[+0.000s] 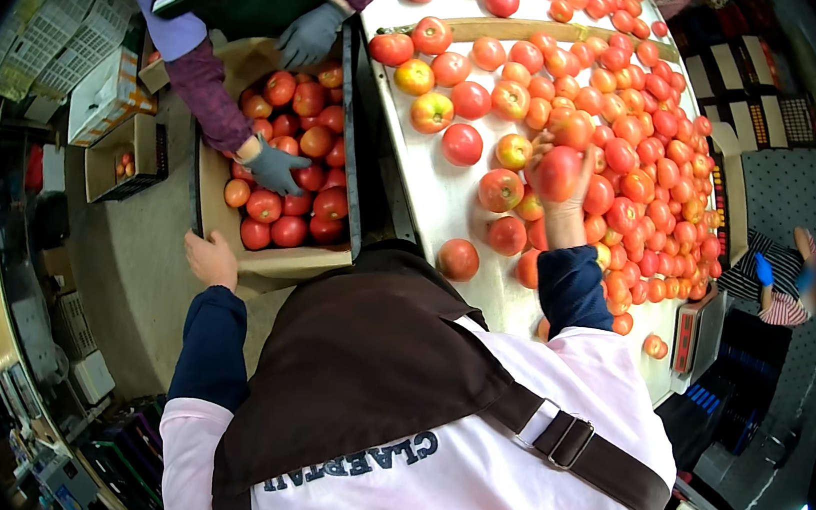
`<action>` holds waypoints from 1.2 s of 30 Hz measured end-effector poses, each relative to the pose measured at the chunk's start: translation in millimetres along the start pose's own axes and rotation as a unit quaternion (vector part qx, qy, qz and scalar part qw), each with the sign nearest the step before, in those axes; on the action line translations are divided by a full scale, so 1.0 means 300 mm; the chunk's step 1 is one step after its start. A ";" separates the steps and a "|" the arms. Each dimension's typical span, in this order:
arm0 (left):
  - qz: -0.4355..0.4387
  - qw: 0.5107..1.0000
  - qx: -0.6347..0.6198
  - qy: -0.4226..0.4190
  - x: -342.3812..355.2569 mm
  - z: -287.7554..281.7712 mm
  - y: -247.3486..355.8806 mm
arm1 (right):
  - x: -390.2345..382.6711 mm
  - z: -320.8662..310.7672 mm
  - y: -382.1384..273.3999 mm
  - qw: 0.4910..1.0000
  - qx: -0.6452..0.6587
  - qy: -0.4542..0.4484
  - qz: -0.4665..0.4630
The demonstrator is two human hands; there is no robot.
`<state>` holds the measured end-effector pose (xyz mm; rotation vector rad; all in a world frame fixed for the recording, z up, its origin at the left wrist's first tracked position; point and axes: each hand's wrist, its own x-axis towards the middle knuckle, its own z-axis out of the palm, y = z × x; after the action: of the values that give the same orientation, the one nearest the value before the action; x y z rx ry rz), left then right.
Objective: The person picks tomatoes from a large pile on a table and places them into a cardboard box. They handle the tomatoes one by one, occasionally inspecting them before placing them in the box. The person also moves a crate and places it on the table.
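Right hand (566,211): grip curled round a tomato (556,174) over table (440,195). Left hand (213,260): fingers at lined crate's (296,264) corner, can't tell if gripping.

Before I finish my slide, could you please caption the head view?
Right hand holding a tomato over the table, left hand at the box, where a co-worker's glove touches tomatoes.

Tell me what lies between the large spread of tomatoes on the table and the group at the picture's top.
A long tan strip lies across the white table between them, as the head view shows.
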<state>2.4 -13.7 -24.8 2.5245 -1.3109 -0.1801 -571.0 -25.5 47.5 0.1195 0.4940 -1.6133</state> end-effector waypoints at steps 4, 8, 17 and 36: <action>0.024 0.999 0.011 0.022 -0.006 -0.010 0.013 | -0.050 -0.076 -0.254 0.973 -0.007 0.046 -0.225; 0.026 0.998 0.017 0.053 -0.001 -0.009 -0.009 | -0.013 -0.193 -0.319 0.981 0.104 -0.086 -0.136; 0.031 0.996 0.005 0.083 0.015 0.024 -0.012 | 0.025 0.231 0.460 0.865 -0.248 -0.304 0.313; 0.012 0.997 -0.009 0.072 0.016 0.010 -0.032 | 0.269 -0.178 1.309 -0.064 -0.916 -0.363 0.158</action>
<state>12.0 -12.8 -30.4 2.4549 -1.2757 -0.0057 -210.8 -89.4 -125.1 3.0170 -1.4130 -1.1975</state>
